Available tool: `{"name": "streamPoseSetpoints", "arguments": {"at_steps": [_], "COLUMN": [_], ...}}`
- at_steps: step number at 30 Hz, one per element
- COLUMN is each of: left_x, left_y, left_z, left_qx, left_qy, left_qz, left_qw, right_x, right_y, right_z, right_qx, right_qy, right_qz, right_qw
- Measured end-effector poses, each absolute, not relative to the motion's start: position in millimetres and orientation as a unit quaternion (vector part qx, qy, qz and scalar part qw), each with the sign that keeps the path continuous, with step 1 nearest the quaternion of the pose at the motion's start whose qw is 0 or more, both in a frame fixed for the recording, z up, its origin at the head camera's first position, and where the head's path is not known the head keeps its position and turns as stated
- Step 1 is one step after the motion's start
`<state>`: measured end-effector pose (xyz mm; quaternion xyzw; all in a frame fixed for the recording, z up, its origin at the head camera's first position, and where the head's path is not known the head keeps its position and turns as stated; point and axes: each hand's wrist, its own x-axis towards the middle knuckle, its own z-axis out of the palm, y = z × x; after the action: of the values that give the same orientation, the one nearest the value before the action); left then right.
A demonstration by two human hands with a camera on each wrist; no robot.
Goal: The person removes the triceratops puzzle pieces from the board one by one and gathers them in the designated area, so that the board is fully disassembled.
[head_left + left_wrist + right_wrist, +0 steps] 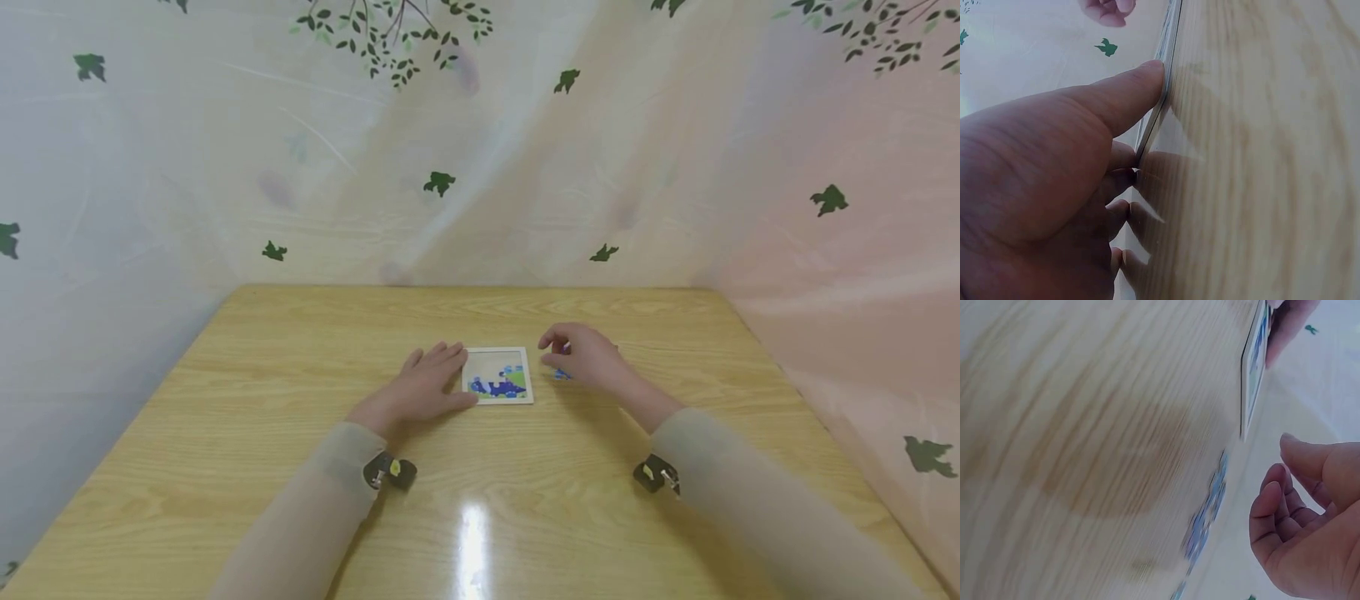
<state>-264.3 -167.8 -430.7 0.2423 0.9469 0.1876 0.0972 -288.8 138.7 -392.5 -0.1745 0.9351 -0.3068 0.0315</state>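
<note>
A small white-framed jigsaw tray [529, 379] lies flat on the table. Joined pieces [498, 389] with a blue-purple dinosaur-like picture and some green fill its lower and right parts; its upper left shows bare backing. Spread along the tray's left side, my left hand [423, 387] touches the frame with fingers extended, the thumb at the near edge. My right hand [588, 358] hovers right of the tray, fingers loosely bent. In the right wrist view a gap shows between thumb and fingertips, nothing in it. Loose blue puzzle pieces [1210, 503] lie on the table beside this hand, partly hidden by it in the head view.
The wood-grain table [480, 467] reaches back to a pale curtain [510, 208] with green leaf prints, which also hangs along both sides. Each sleeve cuff carries a small dark wrist camera, one being the left camera [390, 472].
</note>
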Motion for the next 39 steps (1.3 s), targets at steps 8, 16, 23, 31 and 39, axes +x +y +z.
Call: {"name": "streamPoseSetpoints", "arguments": {"at_steps": [8,16,23,31,39], "left_x": [-264.6,-267.8,-266.3,-274.5,-282.3], "left_y": [-166.7,-169.2,-168.9,-172.3,-173.6], "left_z": [-430.0,-435.2,-432.4,-447.7,-456.9], "left_qx": [0.238,0.25,0.245,0.253,0.245], "left_qy": [0.947,0.94,0.941,0.938,0.939], "left_qz": [0.19,0.216,0.215,0.225,0.226], "left_qw": [0.099,0.089,0.097,0.08,0.083], "right_x": [-290.6,-290.9,-291.7,-288.9,-290.4], "right_y": [113.5,102.7,97.7,93.4,92.6], "right_z": [-396.6,-402.0,-406.0,-404.4,-406.5], "right_qx": [-0.191,-0.202,-0.197,-0.205,-0.2], "right_qy": [0.93,0.923,0.929,0.936,0.94], "right_qz": [-0.306,-0.309,-0.29,-0.264,-0.257], "right_qw": [0.076,0.109,0.116,0.107,0.107]}}
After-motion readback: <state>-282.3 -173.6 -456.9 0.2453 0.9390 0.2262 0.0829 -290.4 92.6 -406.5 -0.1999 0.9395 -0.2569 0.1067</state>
